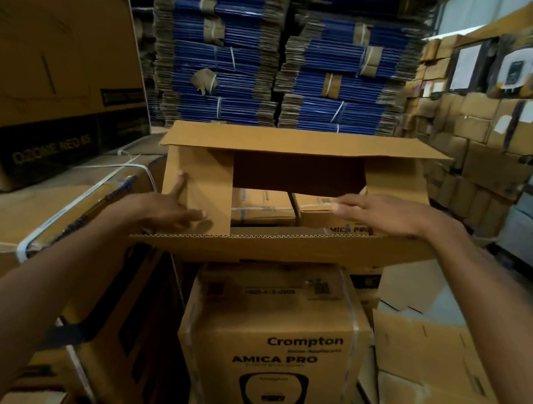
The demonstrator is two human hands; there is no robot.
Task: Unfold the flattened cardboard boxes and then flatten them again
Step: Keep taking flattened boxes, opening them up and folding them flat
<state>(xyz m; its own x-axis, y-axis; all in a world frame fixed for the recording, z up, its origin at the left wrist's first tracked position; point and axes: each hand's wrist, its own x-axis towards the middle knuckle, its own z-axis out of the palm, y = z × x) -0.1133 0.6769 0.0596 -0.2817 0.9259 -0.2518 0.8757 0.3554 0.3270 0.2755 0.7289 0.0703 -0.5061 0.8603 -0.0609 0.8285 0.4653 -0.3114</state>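
Note:
A plain brown cardboard box stands opened up in front of me, its flaps spread and its hollow showing through the middle. My left hand lies with straight fingers against the left inner flap, which is folded inward. My right hand reaches over the right inner flap, fingers stretched out toward the opening. The far long flap sticks out level at the back; the near long flap hangs toward me.
The box rests above a printed Crompton carton. Strapped cartons sit left, a flattened sheet lies at lower right. Tall bundles of flat blue-edged cardboard stand behind, stacked cartons on the right.

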